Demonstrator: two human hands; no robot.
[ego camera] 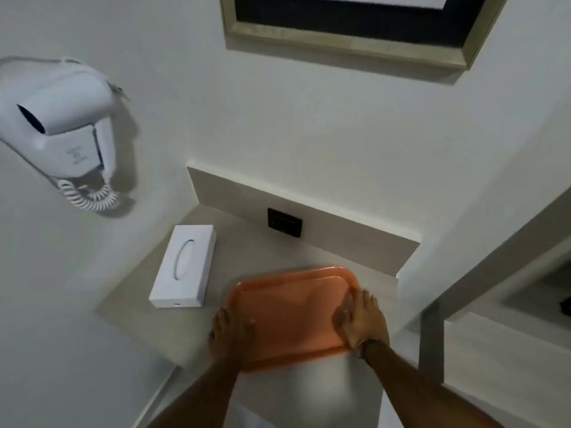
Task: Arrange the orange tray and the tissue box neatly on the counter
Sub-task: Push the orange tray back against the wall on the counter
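Note:
An orange tray [290,304] lies on the beige counter [244,254], its near edge hanging past the counter's front. My left hand [230,333] grips the tray's left rim, thumb on top. My right hand [361,319] holds the right rim, fingers spread over the tray's inner edge. A white tissue box [183,267] lies flat on the counter to the tray's left, close to the side wall, with its oval slot facing up. A small gap separates the box from the tray.
A white wall-mounted hair dryer [58,118] with a coiled cord hangs on the left wall. A dark socket plate [284,222] sits in the counter's backsplash. A framed mirror [349,32] hangs above. A grey door frame [482,273] stands at the right.

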